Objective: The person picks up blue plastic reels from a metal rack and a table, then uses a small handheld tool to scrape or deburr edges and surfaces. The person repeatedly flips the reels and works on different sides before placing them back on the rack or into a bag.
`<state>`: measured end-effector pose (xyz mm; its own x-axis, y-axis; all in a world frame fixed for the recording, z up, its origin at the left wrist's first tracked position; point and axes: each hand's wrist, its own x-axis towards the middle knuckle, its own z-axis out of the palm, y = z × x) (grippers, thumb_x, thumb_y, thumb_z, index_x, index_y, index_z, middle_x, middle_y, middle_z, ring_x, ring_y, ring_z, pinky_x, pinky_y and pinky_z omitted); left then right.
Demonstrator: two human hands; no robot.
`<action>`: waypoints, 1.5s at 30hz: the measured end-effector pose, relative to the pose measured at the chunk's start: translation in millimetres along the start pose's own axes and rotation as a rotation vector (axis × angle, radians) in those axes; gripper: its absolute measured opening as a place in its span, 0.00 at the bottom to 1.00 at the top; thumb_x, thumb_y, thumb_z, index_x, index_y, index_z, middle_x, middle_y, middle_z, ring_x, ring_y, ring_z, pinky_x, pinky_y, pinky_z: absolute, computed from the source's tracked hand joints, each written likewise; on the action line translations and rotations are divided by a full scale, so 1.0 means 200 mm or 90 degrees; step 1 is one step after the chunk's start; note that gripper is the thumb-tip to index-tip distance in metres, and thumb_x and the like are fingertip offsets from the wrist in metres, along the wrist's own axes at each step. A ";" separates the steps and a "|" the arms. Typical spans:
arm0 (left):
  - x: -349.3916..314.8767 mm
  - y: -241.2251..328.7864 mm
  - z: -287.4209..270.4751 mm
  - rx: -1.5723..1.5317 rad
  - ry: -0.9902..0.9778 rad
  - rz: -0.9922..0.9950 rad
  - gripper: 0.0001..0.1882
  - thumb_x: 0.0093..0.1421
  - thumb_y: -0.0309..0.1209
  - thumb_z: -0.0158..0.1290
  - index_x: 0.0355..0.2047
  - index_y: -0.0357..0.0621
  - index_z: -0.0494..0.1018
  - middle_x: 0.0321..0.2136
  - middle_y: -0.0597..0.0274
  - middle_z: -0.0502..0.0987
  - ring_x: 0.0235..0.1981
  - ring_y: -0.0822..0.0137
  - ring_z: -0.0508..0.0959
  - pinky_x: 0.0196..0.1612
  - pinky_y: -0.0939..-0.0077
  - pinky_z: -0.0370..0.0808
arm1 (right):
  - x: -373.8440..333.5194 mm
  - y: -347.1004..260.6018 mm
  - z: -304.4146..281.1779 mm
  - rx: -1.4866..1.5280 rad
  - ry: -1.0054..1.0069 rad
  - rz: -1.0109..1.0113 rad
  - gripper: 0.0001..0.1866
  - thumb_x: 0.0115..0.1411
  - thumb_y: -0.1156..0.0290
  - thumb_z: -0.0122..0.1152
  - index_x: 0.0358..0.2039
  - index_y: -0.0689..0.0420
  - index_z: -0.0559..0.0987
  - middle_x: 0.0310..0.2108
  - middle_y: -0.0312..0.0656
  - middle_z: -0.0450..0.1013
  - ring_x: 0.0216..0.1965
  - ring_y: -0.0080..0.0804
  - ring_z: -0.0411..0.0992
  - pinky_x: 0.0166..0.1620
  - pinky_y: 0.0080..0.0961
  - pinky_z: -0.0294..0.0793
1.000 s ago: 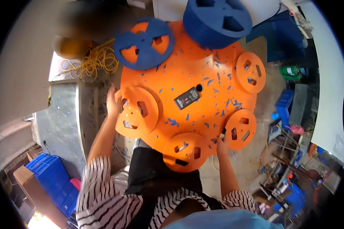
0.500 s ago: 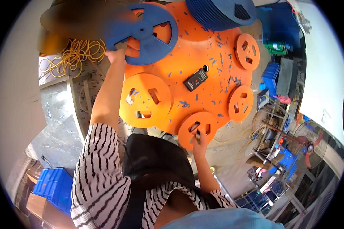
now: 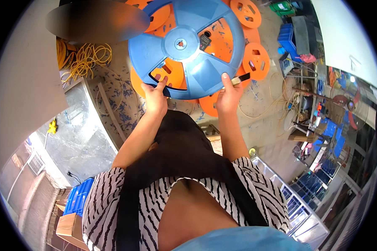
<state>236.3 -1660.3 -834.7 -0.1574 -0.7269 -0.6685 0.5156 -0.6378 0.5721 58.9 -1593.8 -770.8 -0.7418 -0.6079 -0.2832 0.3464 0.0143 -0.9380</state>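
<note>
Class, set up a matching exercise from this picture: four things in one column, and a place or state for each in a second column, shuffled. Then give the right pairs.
Things:
1. blue reel
2. yellow cable
3. left hand
4. blue crates

Places or states:
A. coiled loosely, left of the reel
B. stacked low on the left, by a cardboard box
C. held up in both hands
D. fingers hooked in a cutout of the reel

Pairs: 1-C, 2-A, 3-D, 4-B

One blue reel (image 3: 186,46); about five orange reels (image 3: 256,61); two hands.
</note>
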 end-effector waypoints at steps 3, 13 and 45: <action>-0.18 0.09 -0.01 0.036 -0.089 0.054 0.35 0.61 0.31 0.55 0.60 0.50 0.45 0.56 0.52 0.58 0.58 0.56 0.63 0.54 0.52 0.68 | -0.16 -0.21 -0.07 0.067 -0.002 -0.087 0.13 0.58 0.77 0.60 0.43 0.63 0.73 0.40 0.40 0.74 0.41 0.26 0.72 0.45 0.24 0.72; -0.21 0.54 0.10 0.532 -0.359 0.283 0.26 0.56 0.34 0.61 0.52 0.43 0.66 0.25 0.70 0.70 0.21 0.79 0.69 0.26 0.85 0.68 | -0.88 -0.66 -0.39 0.048 -0.059 -0.173 0.18 0.58 0.68 0.62 0.46 0.63 0.72 0.42 0.42 0.73 0.42 0.28 0.72 0.46 0.25 0.73; -0.46 0.44 -0.38 0.426 -0.470 -0.058 0.08 0.62 0.28 0.52 0.38 0.38 0.67 0.18 0.72 0.64 0.16 0.80 0.62 0.20 0.88 0.63 | -1.58 -0.04 -0.01 -0.417 -0.248 -0.145 0.13 0.66 0.64 0.49 0.28 0.57 0.73 0.21 0.33 0.67 0.24 0.18 0.65 0.28 0.17 0.63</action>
<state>360.0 -1629.2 -758.7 -0.7737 -0.4997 -0.3895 -0.0680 -0.5457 0.8352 288.9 -1401.4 -673.9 -0.4572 -0.8844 -0.0939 -0.2880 0.2471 -0.9252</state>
